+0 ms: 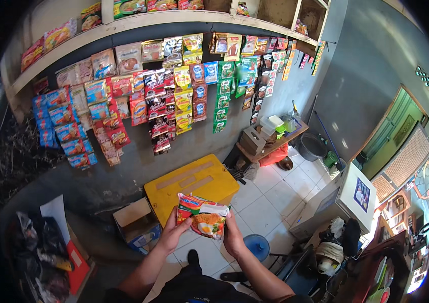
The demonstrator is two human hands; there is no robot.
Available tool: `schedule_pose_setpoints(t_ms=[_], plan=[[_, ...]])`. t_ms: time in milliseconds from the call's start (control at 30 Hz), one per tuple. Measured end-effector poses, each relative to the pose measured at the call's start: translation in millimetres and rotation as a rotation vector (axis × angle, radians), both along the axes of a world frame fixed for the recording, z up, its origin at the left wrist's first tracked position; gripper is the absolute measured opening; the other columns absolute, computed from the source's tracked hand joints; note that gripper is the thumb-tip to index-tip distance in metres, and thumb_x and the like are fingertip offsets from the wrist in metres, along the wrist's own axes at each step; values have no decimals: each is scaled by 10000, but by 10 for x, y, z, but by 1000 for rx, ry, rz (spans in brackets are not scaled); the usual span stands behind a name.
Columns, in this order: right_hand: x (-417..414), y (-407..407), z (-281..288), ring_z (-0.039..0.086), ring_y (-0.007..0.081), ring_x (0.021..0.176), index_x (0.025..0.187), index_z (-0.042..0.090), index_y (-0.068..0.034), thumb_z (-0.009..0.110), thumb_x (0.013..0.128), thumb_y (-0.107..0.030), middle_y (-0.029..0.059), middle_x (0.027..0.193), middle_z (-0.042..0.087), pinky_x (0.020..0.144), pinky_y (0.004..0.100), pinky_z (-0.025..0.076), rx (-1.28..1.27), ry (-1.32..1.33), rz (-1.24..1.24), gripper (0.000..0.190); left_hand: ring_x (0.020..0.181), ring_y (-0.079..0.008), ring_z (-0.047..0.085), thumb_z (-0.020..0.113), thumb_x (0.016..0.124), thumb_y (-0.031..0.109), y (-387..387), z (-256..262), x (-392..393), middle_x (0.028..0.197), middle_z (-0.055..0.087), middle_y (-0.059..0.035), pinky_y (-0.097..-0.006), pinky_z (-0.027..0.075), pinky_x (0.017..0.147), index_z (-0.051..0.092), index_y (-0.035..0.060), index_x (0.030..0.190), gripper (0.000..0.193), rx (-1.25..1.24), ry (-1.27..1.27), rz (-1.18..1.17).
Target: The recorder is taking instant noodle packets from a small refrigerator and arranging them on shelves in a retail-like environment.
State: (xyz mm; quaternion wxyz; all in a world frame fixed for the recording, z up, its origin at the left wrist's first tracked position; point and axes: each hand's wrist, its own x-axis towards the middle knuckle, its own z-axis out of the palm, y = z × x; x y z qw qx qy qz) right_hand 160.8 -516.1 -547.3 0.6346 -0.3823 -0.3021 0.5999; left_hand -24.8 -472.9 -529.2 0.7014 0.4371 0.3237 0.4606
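A packet of instant noodles, with a picture of fried noodles and an egg on its front, is held up before my chest. My left hand grips its left edge, the thumb lying across the lower front. My right hand holds the opposite edge, its fingers mostly hidden behind the packet. Beyond the packet stands a yellow box with strips of brown tape on its lid. Strips of drink sachets hang on the grey wall ahead, under a wooden shelf that holds more noodle packets.
An open cardboard box stands left of the yellow box. A blue round-topped container is on the tiled floor at right. Further off are a small wooden table with plastic containers, a white freezer and a fan. Black plastic bags lie at left.
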Motion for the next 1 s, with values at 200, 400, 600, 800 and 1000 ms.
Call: schedule_pose_setpoints(t_ms=[200,400,600,800,1000], plan=[[193,712,342,469,225,1278,1478,273,-92,481,1006,-490,106,1389,459,1054,345,395,-29,-49,-24,652,1161,-128,531,571,994,191,1016,64,246,1263,550,-20,-321,435,974,457,120,1318,351,-78,-108,-103],[482,1101,396,467,212,1271,1457,268,-37,643,953,-331,140,1383,451,1044,362,410,66,-302,-169,693,1158,-133,548,569,994,185,1544,224,690,1259,564,-41,-327,440,987,471,99,1295,327,-71,-138,-218],[1007,1466,355,586,235,1194,1489,298,-98,533,1006,-334,108,1336,545,988,417,492,-106,15,-182,587,1081,-129,603,603,984,270,1979,142,1156,1182,609,-42,-302,503,920,526,59,1278,370,-157,-272,-212],[1726,1826,318,615,234,1148,1415,393,-76,485,1027,-343,108,1295,576,946,463,526,-76,85,-130,480,958,-92,630,644,960,250,2401,179,1762,1135,604,-21,-244,536,766,565,85,1234,329,-32,-21,-138],[2550,2133,232,634,257,1119,1361,422,-45,454,1044,-314,133,1268,582,935,456,556,-123,261,-181,416,924,-85,622,696,902,87,2787,270,2480,1082,596,2,-216,517,728,543,119,1198,335,-19,-2,16]])
